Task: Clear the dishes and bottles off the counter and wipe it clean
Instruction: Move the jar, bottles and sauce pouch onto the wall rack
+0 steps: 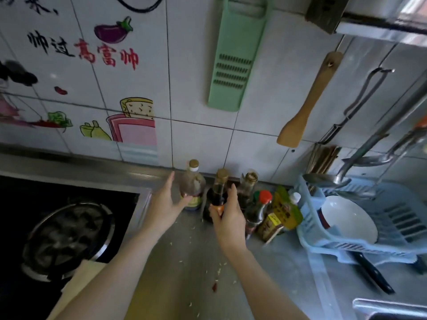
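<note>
Several sauce bottles stand in a row against the tiled wall on the steel counter. My left hand is open beside a brown oil bottle, its thumb touching the bottle's lower part. My right hand is shut on a dark soy bottle with an orange label. Behind it stand a third dark bottle, a red-capped bottle and a yellow-green pouch. Crumbs and a red scrap lie on the counter.
A gas stove fills the left side, with a beige cloth at its near edge. A blue dish rack with a white bowl stands right. A green grater, wooden spatula and ladles hang on the wall.
</note>
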